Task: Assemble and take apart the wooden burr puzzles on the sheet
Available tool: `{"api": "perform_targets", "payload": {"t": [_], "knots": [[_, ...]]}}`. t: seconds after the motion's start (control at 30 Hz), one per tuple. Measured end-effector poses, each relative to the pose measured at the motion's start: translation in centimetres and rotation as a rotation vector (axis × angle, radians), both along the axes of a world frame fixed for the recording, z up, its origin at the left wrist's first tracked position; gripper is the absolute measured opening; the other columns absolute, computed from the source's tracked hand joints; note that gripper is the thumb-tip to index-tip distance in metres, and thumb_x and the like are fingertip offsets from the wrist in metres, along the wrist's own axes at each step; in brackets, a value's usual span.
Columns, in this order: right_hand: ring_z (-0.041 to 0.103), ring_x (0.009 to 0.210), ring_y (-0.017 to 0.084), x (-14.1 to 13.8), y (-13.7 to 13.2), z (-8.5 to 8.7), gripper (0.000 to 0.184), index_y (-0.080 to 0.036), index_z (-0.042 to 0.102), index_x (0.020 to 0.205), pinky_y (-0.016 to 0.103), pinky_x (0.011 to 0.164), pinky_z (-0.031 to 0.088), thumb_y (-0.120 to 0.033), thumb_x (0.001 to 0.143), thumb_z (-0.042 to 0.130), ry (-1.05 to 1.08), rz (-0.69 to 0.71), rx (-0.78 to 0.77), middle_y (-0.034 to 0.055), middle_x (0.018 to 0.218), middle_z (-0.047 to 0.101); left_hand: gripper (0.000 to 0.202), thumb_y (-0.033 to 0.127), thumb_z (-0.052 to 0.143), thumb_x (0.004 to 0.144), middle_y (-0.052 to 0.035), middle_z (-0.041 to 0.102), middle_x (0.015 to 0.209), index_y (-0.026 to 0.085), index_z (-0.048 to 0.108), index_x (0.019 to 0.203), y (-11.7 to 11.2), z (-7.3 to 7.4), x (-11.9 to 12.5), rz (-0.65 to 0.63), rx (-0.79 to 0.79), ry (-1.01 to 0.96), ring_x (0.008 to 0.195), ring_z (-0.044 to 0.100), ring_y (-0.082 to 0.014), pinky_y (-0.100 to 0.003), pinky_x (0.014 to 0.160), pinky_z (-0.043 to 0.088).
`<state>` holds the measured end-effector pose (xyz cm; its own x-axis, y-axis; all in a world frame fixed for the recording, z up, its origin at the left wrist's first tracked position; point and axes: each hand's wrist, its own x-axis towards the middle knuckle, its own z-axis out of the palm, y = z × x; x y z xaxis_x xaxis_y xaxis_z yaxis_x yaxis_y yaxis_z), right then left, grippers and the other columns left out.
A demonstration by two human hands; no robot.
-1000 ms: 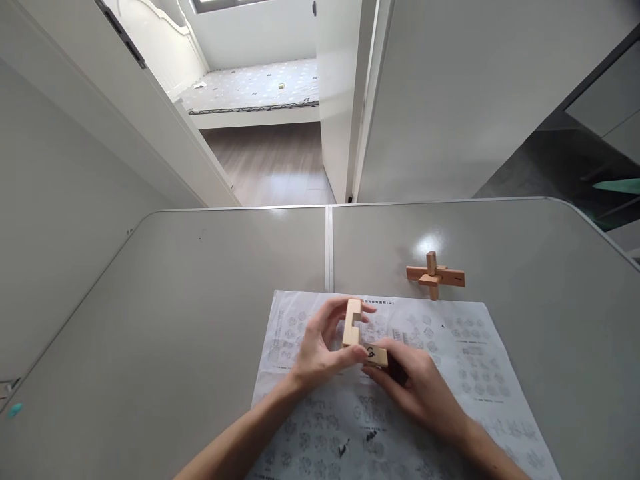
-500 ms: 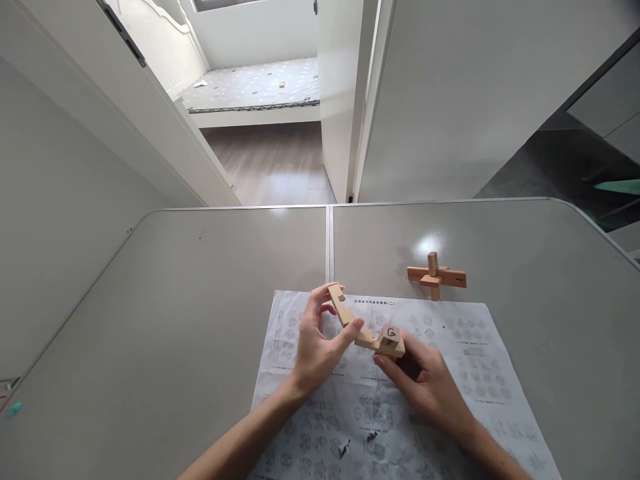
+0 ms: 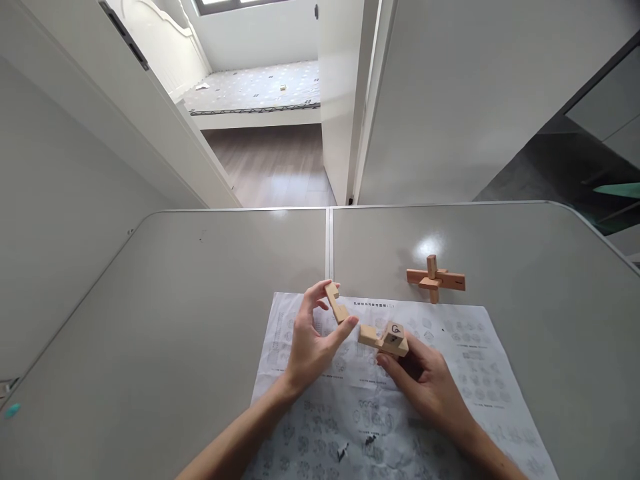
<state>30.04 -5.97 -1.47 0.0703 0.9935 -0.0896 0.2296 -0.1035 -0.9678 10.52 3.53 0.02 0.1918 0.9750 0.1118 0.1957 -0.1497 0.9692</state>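
My left hand (image 3: 310,343) pinches a pale notched wooden bar (image 3: 335,303) between thumb and fingers, tilted up above the printed sheet (image 3: 450,373). My right hand (image 3: 425,383) grips a second notched wooden piece (image 3: 385,337) with a black mark on its end face. The two pieces sit a small gap apart, end toward end. An assembled wooden cross (image 3: 435,279) of interlocked bars rests on the grey table (image 3: 175,300) just beyond the sheet's far right edge, away from both hands.
The table is two grey panels joined by a seam (image 3: 329,247), with rounded far corners. Beyond its far edge an open doorway shows a wood floor (image 3: 270,163) and a bed. A small teal object (image 3: 13,410) lies at the left table edge.
The two wooden pieces, joined in an L a second ago, swung flatter and have now come apart. My left hand drew its piece leftward and up; my right hand shifted slightly right.
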Motion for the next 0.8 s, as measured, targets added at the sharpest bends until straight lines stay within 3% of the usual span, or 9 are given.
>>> {"api": "perform_targets", "payload": {"t": [0.2, 0.33, 0.53, 0.8], "knots": [[0.054, 0.063, 0.018, 0.0, 0.0, 0.0, 0.038, -0.021, 0.070, 0.099, 0.028, 0.055, 0.047, -0.058, 0.102, 0.065, -0.010, 0.002, 0.009, 0.0031, 0.076, 0.063, 0.053, 0.041, 0.084, 0.090, -0.0082, 0.065, 0.134, 0.029, 0.060, 0.136, 1.4, 1.1, -1.9, 0.099, 0.191, 0.252, 0.117, 0.066, -0.0264, -0.042, 0.100, 0.056], [0.052, 0.062, 0.017, 0.1, 0.0, -0.1, 0.035, -0.021, 0.069, 0.098, 0.028, 0.055, 0.044, -0.055, 0.102, 0.066, -0.013, 0.020, 0.003, 0.0020, 0.076, 0.061, 0.058, 0.039, 0.084, 0.091, -0.0091, 0.065, 0.134, 0.029, 0.058, 0.141, 1.6, 0.8, -4.0, 0.099, 0.280, 0.413, 0.120, 0.068, -0.0285, -0.045, 0.102, 0.058], [0.043, 0.061, 0.015, 0.1, -0.2, -0.5, 0.032, -0.021, 0.064, 0.094, 0.028, 0.055, 0.037, -0.051, 0.104, 0.063, -0.014, 0.042, 0.000, -0.0009, 0.074, 0.052, 0.062, 0.044, 0.082, 0.093, -0.0096, 0.069, 0.137, 0.030, 0.055, 0.147, 1.5, -0.3, -6.7, 0.099, 0.344, 0.585, 0.128, 0.065, -0.0330, -0.052, 0.109, 0.056], [0.042, 0.063, 0.015, 0.1, -0.3, -0.6, 0.032, -0.022, 0.060, 0.091, 0.028, 0.057, 0.036, -0.051, 0.104, 0.064, -0.003, 0.049, -0.007, -0.0024, 0.074, 0.049, 0.056, 0.048, 0.081, 0.093, -0.0099, 0.071, 0.134, 0.028, 0.059, 0.140, 1.2, -0.2, -8.5, 0.094, 0.304, 0.617, 0.126, 0.066, -0.0329, -0.052, 0.111, 0.053]]}}
